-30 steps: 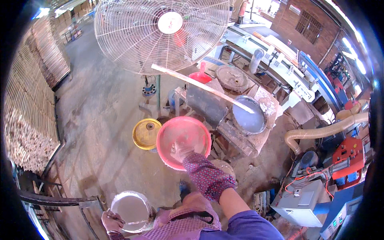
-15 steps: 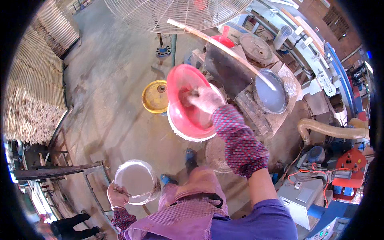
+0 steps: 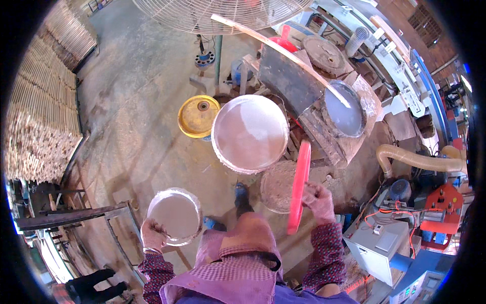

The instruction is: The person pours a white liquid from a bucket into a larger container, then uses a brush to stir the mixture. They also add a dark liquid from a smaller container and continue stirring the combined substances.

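Observation:
My right hand (image 3: 318,200), in a patterned glove, grips a red plastic basin (image 3: 298,185) turned on edge beside my right knee. My left hand (image 3: 152,235) holds the rim of a small round bowl (image 3: 174,215) coated in grey-white paste, low at my left. In front of me stands a large round basin (image 3: 250,133) filled with pale, pinkish-white liquid. A crusted round disc (image 3: 276,186) lies between that basin and the red one.
A yellow bucket lid (image 3: 198,116) lies left of the large basin. To the right, a long wooden stick (image 3: 283,50) rests in a basin of grey liquid (image 3: 344,109). There is a big fan (image 3: 217,10) above, stacked sticks (image 3: 35,126) left, a flexible hose (image 3: 415,159) and a grey box (image 3: 377,248) right.
My right hand has pulled the red basin away from the large basin, down and to the right, and turned it on edge. The pale liquid now shows. My left hand keeps its bowl.

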Motion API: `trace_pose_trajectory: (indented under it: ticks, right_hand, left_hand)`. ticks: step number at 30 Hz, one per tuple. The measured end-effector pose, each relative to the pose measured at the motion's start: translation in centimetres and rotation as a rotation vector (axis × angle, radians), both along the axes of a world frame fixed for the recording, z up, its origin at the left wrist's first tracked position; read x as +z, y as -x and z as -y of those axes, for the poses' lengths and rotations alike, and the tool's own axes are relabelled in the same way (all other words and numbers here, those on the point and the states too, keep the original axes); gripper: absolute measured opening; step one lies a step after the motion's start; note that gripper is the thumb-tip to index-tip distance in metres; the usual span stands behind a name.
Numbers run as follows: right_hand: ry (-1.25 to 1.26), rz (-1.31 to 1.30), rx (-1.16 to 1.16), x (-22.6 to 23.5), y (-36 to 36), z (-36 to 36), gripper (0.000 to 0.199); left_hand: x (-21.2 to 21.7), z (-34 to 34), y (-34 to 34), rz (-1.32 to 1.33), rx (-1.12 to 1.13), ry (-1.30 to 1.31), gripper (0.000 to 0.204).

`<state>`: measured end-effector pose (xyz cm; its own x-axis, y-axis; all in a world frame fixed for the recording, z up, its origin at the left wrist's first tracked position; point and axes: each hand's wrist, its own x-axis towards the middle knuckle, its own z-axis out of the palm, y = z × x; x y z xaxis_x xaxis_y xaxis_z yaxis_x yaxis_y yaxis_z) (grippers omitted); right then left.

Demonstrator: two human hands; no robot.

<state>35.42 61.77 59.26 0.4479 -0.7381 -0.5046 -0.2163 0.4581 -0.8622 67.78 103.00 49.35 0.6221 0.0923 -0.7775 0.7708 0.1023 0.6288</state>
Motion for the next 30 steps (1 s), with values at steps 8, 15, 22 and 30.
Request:
trace_pose_trajectory:
  ticks: [8, 15, 22, 30]
  right_hand:
    - [0.294, -0.754, 0.302, -10.9, 3.9, -1.6, 0.043]
    - [0.255, -0.856, 0.642, -14.8, 4.6, -1.4, 0.047]
    - [-0.319, -0.508, 0.987, -20.0, -0.2, -1.2, 0.030]
    - [-0.276, -0.156, 0.945, -19.6, -18.7, -8.5, 0.025]
  left_hand:
    - [0.1, 4.9, -1.0, -0.083, -0.006, 0.092, 0.019]
    - [0.9, 6.7, -3.3, -0.105, 0.074, 0.128, 0.016]
    - [0.5, 7.8, -6.0, -0.049, 0.095, 0.136, 0.017]
    - [-5.1, 3.5, -11.1, -0.107, 0.162, 0.129, 0.017]
